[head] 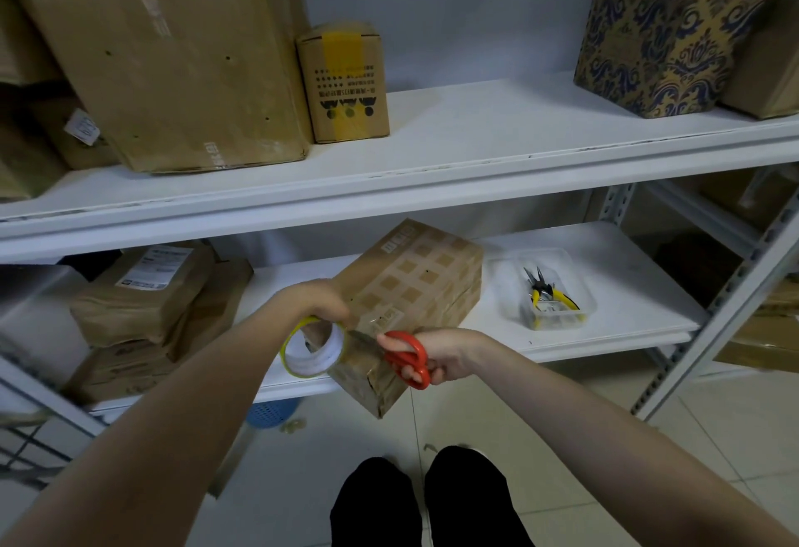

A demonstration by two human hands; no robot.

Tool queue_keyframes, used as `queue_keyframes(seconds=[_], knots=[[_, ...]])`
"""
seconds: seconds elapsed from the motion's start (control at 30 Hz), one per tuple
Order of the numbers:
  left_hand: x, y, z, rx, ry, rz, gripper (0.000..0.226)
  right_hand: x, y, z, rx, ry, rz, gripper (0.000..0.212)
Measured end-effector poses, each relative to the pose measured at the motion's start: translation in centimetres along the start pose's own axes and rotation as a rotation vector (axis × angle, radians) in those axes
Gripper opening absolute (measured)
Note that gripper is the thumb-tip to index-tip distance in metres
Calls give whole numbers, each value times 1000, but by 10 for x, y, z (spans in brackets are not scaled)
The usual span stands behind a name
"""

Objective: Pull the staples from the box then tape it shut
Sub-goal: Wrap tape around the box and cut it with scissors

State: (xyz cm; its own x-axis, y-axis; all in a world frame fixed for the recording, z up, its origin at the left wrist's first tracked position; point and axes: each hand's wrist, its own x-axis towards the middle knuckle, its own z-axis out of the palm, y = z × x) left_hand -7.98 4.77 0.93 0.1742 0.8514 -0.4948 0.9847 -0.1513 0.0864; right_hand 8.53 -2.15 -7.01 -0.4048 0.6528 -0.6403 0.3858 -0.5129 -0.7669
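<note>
A brown cardboard box (415, 287) printed with squares lies on the lower white shelf (605, 278), its near end jutting over the shelf's front edge. My left hand (318, 298) grips a roll of clear tape with a yellowish rim (313, 349) against the box's near left corner. My right hand (436, 356) holds red-handled scissors (406, 358), their blades pointing left at the box between the roll and the box's near end. Yellow-handled pliers (547, 293) lie in a clear plastic tray (544, 287) to the right of the box.
Brown parcels (142, 300) are stacked at the left of the lower shelf. The upper shelf (475, 144) carries large cardboard boxes (173, 57), a small taped box (343, 81) and a patterned blue-gold box (666, 44). A metal upright (735, 287) stands on the right. A blue basket (272, 412) sits on the tiled floor.
</note>
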Motion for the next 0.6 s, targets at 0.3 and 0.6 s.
queue_keyframes(seconds=[0.3,0.6], knots=[[-9,-16,9,-167,-54,45,29,-17,-6,-9,-82,-170,27,66],[-3,3,21,-281,91,203,21,-103,-67,-10,-298,676,-594,40]])
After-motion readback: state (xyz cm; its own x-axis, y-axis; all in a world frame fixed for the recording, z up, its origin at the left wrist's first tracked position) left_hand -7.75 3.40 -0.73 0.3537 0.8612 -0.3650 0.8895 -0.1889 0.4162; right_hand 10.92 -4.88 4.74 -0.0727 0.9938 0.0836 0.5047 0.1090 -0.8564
